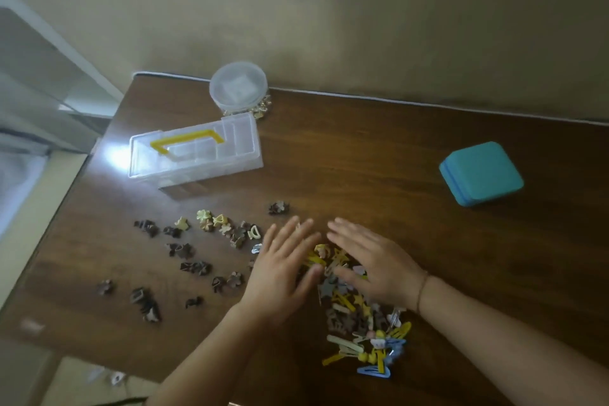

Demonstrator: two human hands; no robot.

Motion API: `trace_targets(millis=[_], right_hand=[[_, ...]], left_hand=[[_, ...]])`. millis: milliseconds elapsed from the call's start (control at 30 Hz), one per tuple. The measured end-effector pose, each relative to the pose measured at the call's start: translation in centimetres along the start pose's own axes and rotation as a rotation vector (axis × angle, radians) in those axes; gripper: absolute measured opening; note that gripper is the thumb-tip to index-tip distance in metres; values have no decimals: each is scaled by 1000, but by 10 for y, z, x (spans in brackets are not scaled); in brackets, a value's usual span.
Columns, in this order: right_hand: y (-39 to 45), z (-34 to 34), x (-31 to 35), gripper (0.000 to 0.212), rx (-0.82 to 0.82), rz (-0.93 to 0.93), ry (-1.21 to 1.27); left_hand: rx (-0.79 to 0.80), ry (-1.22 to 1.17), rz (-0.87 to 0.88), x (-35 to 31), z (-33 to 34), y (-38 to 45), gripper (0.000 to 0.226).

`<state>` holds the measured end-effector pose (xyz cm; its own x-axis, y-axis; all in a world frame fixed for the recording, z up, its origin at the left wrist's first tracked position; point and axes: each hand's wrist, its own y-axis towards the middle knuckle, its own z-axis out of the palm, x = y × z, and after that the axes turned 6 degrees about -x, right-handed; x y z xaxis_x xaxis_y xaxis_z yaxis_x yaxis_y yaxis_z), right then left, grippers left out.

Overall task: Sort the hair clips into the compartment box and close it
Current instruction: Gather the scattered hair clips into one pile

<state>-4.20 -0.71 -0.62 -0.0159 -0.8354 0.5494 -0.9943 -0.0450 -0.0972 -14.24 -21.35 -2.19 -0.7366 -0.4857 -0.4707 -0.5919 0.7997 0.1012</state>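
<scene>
**Q:** Brown wooden table (pixel 362 155), head cam view, so where's everything sitting?

**Me:** My left hand (pixel 280 277) and right hand (pixel 372 260) are both flat, fingers spread, palms down on the pile of hair clips (pixel 359 316) near me. Not gripping anything. More small brown and cream claw clips (pixel 197 250) lie scattered to the left of my hands.

**Q:** And the box?

**Me:** Clear compartment box (pixel 194 155), yellow handle (pixel 188 140), sits farther back on the left, lid looks shut. A round clear tub (pixel 238 84) is right behind it, and a teal case (pixel 481 173) is way off right.
</scene>
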Motion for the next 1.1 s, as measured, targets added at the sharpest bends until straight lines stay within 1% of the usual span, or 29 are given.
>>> trace_targets(millis=[167,267,367,467,533,667,733,767,833,933,967,1033,1100], right_hand=[[90,-5,28,70,112,-112,-102],[121,1,38,71,177,-143,-157],[126,7,40,71,236,-171,-216],[106,8,38,69,295,-213,-269],[89,6,35,68,311,-234,-287],[57,2,27,63,316,-304,-314],[48,0,26,61,320,-299,-309],[47,-1,27,59,295,-278,-290],[48,0,30,57,169,-177,-206],[54,1,37,60,-101,108,-2],[56,1,40,62,-165,190,37],[58,2,47,67,-225,275,58],[58,4,54,67,-217,288,47]], left_hand=[[-259,44,-281,37,-16,3,52],[-339,72,-393,56,-24,-1,50],[-378,66,-463,74,-30,-11,51],[-383,81,-474,87,-33,-20,52],[-360,83,-457,89,-33,-23,52],[-241,71,-409,79,-27,-27,59],[-187,60,-366,72,-21,-31,61],[-165,51,-344,69,-18,-32,62],[-122,22,-296,61,-13,-35,64],[-66,-43,-220,44,-7,-37,65],[-40,-64,-190,38,-5,-38,65],[15,-90,-116,27,-1,-41,66],[64,-90,-53,18,3,-45,66]])
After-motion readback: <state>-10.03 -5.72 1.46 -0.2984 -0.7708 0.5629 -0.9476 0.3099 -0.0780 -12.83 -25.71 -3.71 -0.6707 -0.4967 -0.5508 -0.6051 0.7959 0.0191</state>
